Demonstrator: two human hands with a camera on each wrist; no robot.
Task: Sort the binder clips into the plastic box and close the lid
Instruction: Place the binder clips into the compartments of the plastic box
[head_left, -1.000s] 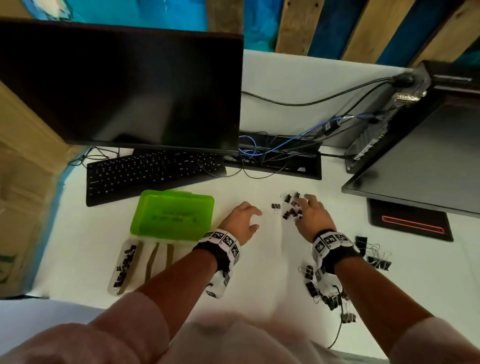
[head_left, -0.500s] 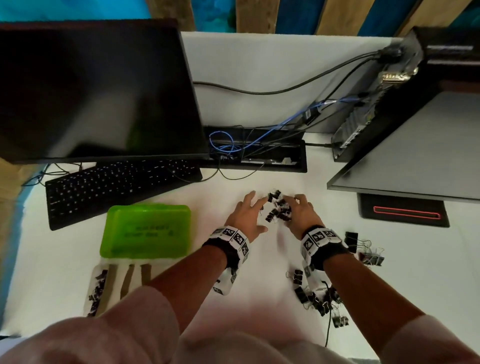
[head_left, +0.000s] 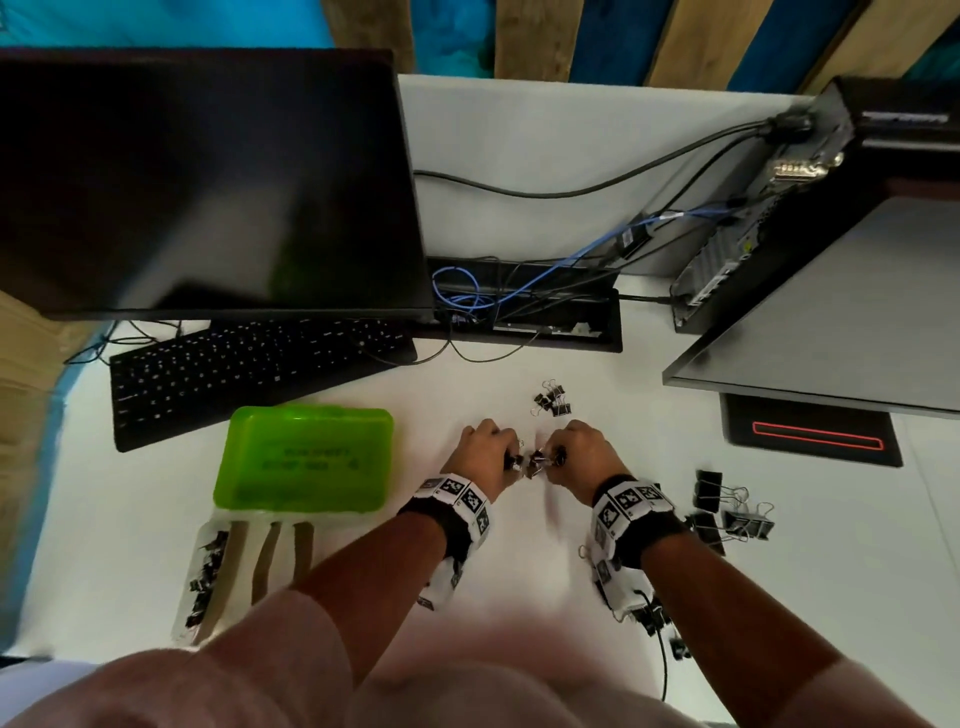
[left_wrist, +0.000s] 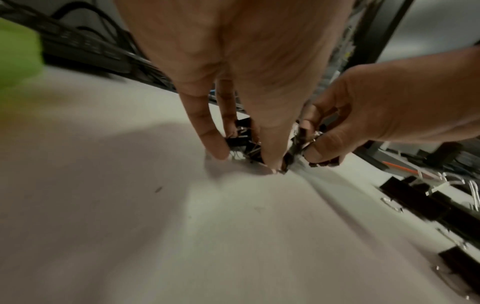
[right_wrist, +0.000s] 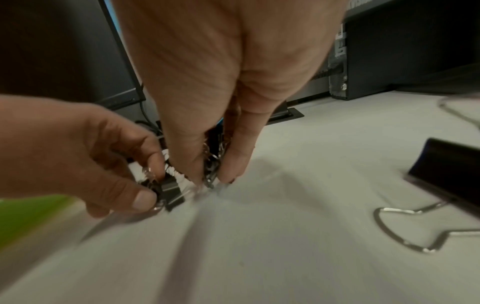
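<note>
Both hands meet at mid-table, each curled round a bunch of small black binder clips (head_left: 535, 461). My left hand (head_left: 506, 457) pinches its clips (left_wrist: 246, 144) between thumb and fingers just above the table. My right hand (head_left: 553, 456) grips another bunch (right_wrist: 211, 168) the same way. The plastic box (head_left: 270, 551) lies to the left, its green lid (head_left: 306, 457) swung open away from me. Small clips (head_left: 208, 577) fill its leftmost compartment. A few small clips (head_left: 553, 401) remain on the table beyond my hands.
Larger black clips (head_left: 727, 512) lie to the right, and more clips (head_left: 649, 618) lie under my right forearm. A keyboard (head_left: 249, 369) and monitor (head_left: 208, 182) stand behind the box. A cable tray (head_left: 524, 312) and a computer case (head_left: 831, 291) bound the back and right.
The hands went from lying spread over the scattered small clips to closing on bunches of them and drawing together nearer me. A few clips stayed behind on the table.
</note>
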